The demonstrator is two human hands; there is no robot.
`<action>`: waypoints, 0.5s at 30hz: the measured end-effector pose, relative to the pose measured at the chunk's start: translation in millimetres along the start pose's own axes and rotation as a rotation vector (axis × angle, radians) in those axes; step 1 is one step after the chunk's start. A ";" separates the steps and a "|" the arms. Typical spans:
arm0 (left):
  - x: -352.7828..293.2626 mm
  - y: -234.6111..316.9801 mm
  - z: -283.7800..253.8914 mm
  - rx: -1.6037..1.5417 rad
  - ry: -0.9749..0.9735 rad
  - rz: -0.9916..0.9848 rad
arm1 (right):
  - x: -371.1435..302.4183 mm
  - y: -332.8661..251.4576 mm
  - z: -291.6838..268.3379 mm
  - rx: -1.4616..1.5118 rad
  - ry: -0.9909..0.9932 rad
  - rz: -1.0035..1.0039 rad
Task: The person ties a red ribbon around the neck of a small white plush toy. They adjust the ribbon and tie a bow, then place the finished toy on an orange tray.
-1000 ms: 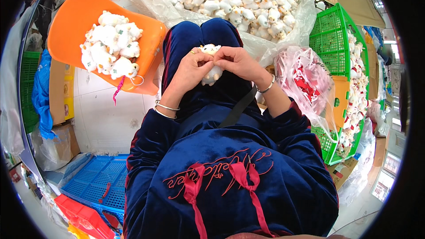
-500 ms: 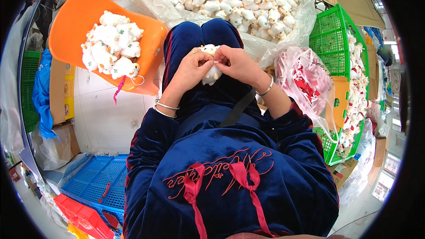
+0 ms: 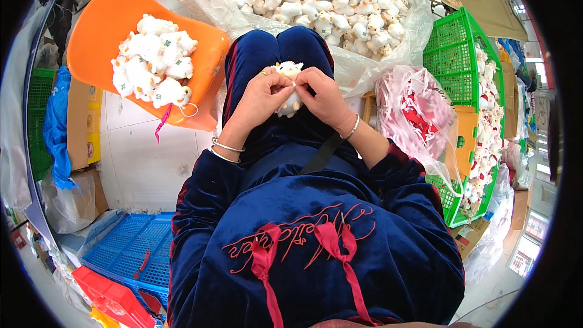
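A small white plush toy (image 3: 289,107) rests on my lap between my knees, its head at the far end and its rounded body nearer me. My left hand (image 3: 262,96) is closed along its left side, thumb and forefinger pinched at the neck. From the right, my right hand (image 3: 326,97) pinches at the same spot, fingertips pressed together. What lies between those fingertips is too small to make out, and my fingers hide the middle of the toy.
Similar toys are piled on an orange chair (image 3: 91,36) at left. A large clear plastic bag (image 3: 200,0) of them lies ahead. To the right stand a pink-and-white plastic bag (image 3: 395,94) with red pieces and a green crate (image 3: 449,54). A blue crate (image 3: 130,246) sits lower left.
My right hand has shifted slightly, its wrist and forearm drawn inward to the left. The toy's head shows a little more between my hands; my left hand is nearly still.
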State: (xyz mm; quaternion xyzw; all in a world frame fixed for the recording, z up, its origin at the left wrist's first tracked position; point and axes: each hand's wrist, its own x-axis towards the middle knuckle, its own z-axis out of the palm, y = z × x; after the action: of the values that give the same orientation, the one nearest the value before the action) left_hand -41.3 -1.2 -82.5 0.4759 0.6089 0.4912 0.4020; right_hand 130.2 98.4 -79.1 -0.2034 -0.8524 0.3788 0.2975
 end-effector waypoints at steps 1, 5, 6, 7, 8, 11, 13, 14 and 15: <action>-0.5 0.3 0.1 -0.016 -0.005 -0.018 | 0.5 1.6 1.5 -0.004 0.027 -0.039; -2.0 -4.2 1.1 -0.018 0.005 0.055 | -1.1 7.5 6.5 -0.031 0.077 -0.102; -2.5 -4.1 1.1 -0.012 0.007 0.066 | -1.1 6.8 7.0 -0.033 0.082 -0.098; -2.9 -3.8 0.8 -0.007 0.010 0.076 | -0.7 5.4 7.9 -0.035 0.088 -0.093; -3.3 -3.8 0.5 -0.002 0.012 0.086 | -0.6 4.8 8.3 -0.038 0.093 -0.088; -3.6 -11.8 -1.7 -0.106 0.031 -0.001 | -1.3 9.4 8.7 -0.028 0.099 -0.107; -4.1 -7.9 0.2 -0.122 0.074 -0.042 | -1.3 8.7 7.9 -0.033 0.096 -0.124; -4.6 -5.5 0.9 -0.130 0.095 -0.062 | -1.2 8.5 7.9 -0.036 0.095 -0.133; -5.2 -3.9 1.4 -0.091 0.102 -0.059 | -1.4 9.0 7.8 -0.034 0.092 -0.136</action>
State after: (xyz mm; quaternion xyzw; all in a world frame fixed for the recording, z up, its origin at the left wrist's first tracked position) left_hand -39.6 -6.2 -86.5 0.4133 0.6195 0.5298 0.4058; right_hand 127.2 99.2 -90.6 -0.1672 -0.8561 0.3335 0.3576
